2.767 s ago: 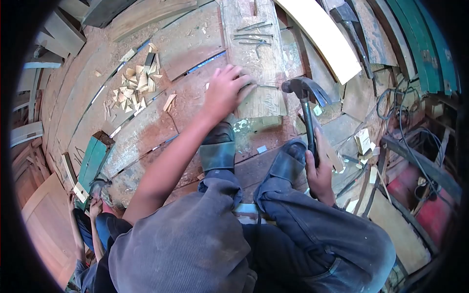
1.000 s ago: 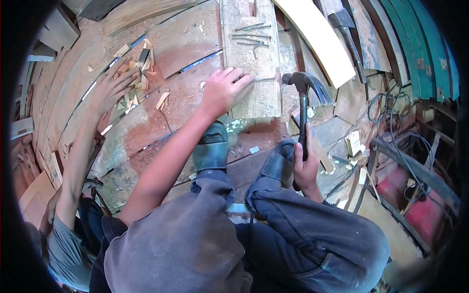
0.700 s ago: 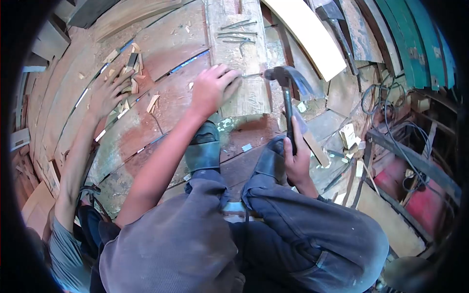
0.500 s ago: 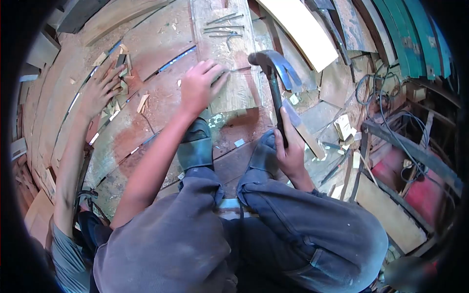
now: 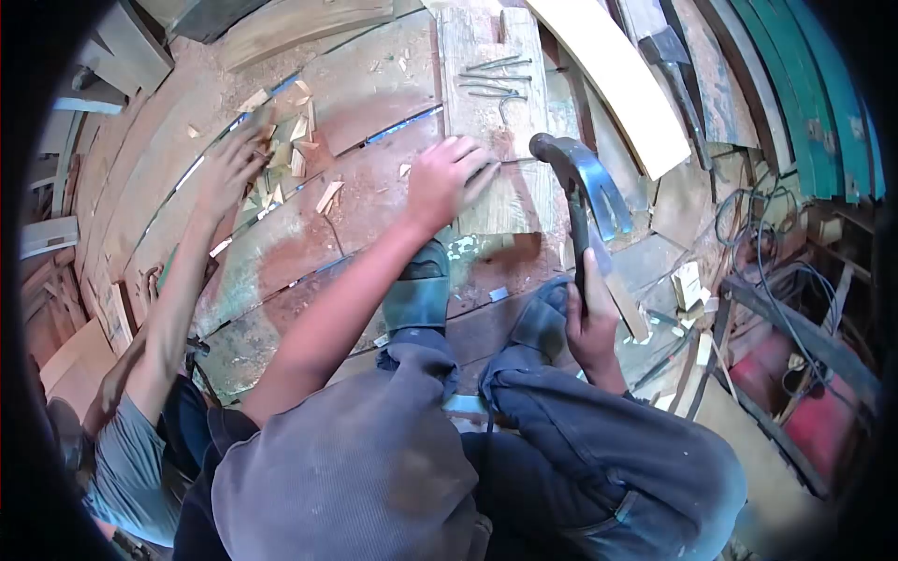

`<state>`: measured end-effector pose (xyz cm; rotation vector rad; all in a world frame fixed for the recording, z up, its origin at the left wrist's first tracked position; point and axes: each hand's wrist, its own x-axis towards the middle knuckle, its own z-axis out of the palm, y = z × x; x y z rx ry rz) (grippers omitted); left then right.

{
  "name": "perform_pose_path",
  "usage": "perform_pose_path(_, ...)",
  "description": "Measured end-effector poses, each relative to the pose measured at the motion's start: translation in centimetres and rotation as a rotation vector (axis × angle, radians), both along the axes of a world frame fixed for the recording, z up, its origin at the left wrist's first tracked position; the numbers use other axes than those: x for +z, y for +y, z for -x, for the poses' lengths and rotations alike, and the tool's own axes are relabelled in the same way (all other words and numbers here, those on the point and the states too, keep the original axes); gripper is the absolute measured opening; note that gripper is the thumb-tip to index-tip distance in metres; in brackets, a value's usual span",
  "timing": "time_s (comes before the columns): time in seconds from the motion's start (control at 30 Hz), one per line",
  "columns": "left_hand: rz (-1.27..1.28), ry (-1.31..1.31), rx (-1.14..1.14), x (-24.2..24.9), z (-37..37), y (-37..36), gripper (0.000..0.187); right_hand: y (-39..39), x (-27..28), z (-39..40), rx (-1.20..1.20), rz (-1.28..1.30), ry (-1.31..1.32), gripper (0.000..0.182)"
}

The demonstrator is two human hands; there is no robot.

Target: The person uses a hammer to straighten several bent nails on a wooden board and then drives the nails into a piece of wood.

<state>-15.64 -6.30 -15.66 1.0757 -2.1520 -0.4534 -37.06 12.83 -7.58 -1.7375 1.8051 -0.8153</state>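
My left hand [image 5: 440,187] is over the lower part of a worn wooden board [image 5: 505,201], its fingers pinched at the end of a thin dark nail [image 5: 524,160]. Above it on the same board lie several loose nails [image 5: 496,79], one of them bent. My right hand [image 5: 594,329] grips the dark handle of a claw hammer [image 5: 582,178]. The hammer's head is raised just right of the board, with its blue metal claw pointing down and right. Both my feet are below the board.
Another person's hand [image 5: 227,178] reaches among wood chips [image 5: 299,131] at the left. A pale curved plank [image 5: 617,79] lies at the upper right, beside a dark-headed tool [image 5: 666,51]. Cables [image 5: 762,234], a red object [image 5: 823,402] and green panels [image 5: 795,103] stand farther right.
The view has shifted, so the board, nails and my hands appear farther right and lower. The other person's hand has shifted slightly by the chips, exposing more of them. My grips look unchanged.
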Motion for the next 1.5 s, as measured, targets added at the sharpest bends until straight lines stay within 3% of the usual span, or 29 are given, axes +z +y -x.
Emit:
perform_pose_path(0.13, -0.034, -0.022, 0.004, -0.4, 0.1, 0.2, 0.013, 0.1, -2.2, 0.2, 0.022, -0.078, -0.013, 0.058)
perform_pose_path(0.33, -0.031, -0.011, -0.004, -0.7, 0.0, 0.3, 0.012, -0.4, 0.6, -0.1, 0.016, 0.103, 0.039, 0.052)
perform_pose_path(0.43, -0.023, -0.002, -0.01, -0.4, 0.1, 0.0, 0.012, 0.3, -0.5, 0.2, 0.001, 0.158, 0.016, 0.05)
perform_pose_path(0.57, -0.014, -0.02, -0.008, -0.2, 0.0, 0.0, 0.013, 0.0, -2.7, -0.3, 0.027, 0.029, 0.008, 0.054)
perform_pose_path(0.7, -0.015, -0.012, -0.014, -0.7, -0.1, 0.1, 0.014, 0.8, -1.5, 0.4, 0.04, -0.038, -0.015, 0.058)
perform_pose_path(0.87, -0.028, -0.025, -0.014, -0.3, -0.1, -0.2, 0.012, -0.3, 0.9, 0.5, -0.037, 0.083, 0.094, 0.053)
perform_pose_path(1.07, -0.089, -0.037, -0.032, 0.6, -0.3, -0.3, 0.013, 1.6, -2.3, 3.1, -0.2, -0.132, -0.1, 0.055)
perform_pose_path(1.23, -0.042, -0.058, -0.026, 0.2, -0.1, -0.5, 0.016, 1.5, -0.5, 1.7, -0.41, -0.271, -0.449, 0.058)
perform_pose_path(1.5, -0.102, -0.098, 0.0, 1.3, 0.3, -0.2, 0.016, 1.7, -1.4, 2.6, -0.377, -0.23, -0.423, 0.058)
